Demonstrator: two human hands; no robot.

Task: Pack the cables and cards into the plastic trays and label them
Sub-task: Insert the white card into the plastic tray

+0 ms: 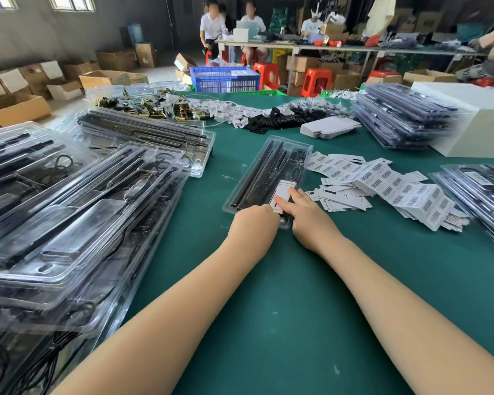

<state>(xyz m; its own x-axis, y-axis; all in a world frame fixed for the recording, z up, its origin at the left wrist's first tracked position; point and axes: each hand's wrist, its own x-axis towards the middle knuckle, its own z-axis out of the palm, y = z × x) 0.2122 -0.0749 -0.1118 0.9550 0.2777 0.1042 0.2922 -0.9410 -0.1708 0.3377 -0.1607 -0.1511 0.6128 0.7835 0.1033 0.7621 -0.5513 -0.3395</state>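
Note:
A clear plastic tray (257,172) with black bars and a coiled cable lies on the green table in front of me. A white card (283,192) sits in the tray's near right part. My left hand (254,223) rests at the tray's near edge with its fingers curled under; what they touch is hidden. My right hand (308,215) presses the card with its straight index finger and thumb.
Filled clear trays (69,212) are heaped at the left. Barcode labels and white cards (388,186) are spread at the right of the tray. More packed trays (402,121) and a white box (479,121) stand at the far right. Loose parts (240,109) lie along the back.

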